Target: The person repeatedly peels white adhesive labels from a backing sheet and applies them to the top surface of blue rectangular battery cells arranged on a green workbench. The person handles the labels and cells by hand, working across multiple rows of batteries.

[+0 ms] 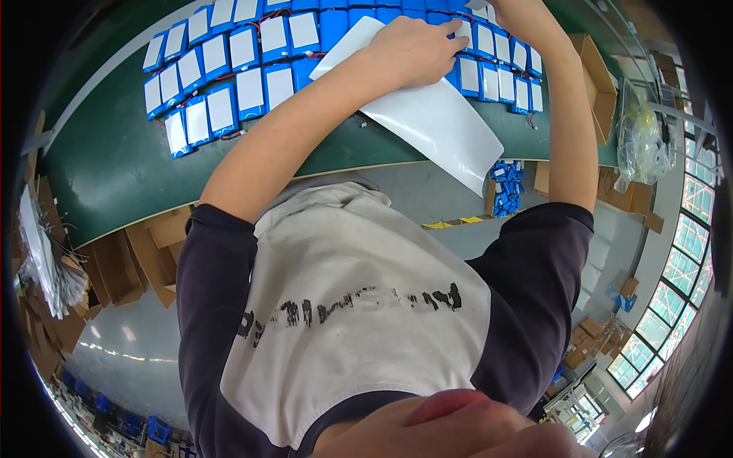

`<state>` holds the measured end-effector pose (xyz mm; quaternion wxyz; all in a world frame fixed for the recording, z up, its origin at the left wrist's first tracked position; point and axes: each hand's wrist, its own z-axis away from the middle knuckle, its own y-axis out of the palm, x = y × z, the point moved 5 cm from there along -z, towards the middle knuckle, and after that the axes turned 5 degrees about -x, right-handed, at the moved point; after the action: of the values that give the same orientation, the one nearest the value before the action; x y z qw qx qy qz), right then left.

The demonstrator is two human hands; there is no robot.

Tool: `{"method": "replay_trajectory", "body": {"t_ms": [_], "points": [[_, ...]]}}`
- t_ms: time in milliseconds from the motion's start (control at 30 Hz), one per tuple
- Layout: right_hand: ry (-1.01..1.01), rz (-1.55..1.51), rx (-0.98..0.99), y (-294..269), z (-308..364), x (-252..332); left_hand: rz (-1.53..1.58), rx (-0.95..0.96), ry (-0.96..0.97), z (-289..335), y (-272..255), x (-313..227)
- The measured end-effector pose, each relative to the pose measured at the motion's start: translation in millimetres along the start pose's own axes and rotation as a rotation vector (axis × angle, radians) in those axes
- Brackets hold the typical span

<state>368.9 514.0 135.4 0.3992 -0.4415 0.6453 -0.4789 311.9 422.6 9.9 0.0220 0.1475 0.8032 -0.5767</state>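
Observation:
Blue battery packs [215,55] lie in rows, many bearing a white rectangle on top. Across them slants a glossy white sheet [435,126], its lower corner reaching past the table's near edge. My left hand [408,52] is on this sheet and grips it, fingers pointing right toward the packs; its thumb side is partly hidden. At the top right, my right hand [523,21] is closed at the fingertips on a small white label [481,8] above the packs. The frame's upper edge cuts off part of that hand.
The packs rest on a green tabletop [99,183]. Thin red and black wires run between rows. An open cardboard box [595,88] and a clear plastic bag [645,137] are at the right. Below the table edge sits a pile of blue packs [506,187]; cartons [114,267] stand lower left.

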Motion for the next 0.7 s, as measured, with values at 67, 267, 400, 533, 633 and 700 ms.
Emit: {"method": "replay_trajectory", "body": {"t_ms": [67, 267, 400, 533, 633, 700], "points": [[-0.061, -0.001, 0.029, 0.8, -7.4, 3.2, 0.012, -0.022, 0.006, 2.1, 0.0, -0.7], [-0.106, -0.092, 0.095, 10.0, -16.8, 4.1, 0.049, 0.023, 0.033, -5.8, -10.3, -3.5], [-0.102, -0.077, 0.127, 9.4, -24.5, 9.0, 0.071, -0.075, 0.013, -15.2, -31.7, -1.9], [-0.059, -0.056, 0.16, 17.6, -33.9, 4.3, 0.136, -0.158, -0.012, -28.1, -21.0, 20.9], [-0.056, -0.117, 0.123, 29.7, -36.5, -6.6, 0.13, -0.154, -0.028, -33.1, -13.7, 24.0], [-0.069, -0.162, 0.077, 41.1, -36.5, -15.1, 0.18, -0.177, -0.045, -34.6, -11.0, 26.7]]}}
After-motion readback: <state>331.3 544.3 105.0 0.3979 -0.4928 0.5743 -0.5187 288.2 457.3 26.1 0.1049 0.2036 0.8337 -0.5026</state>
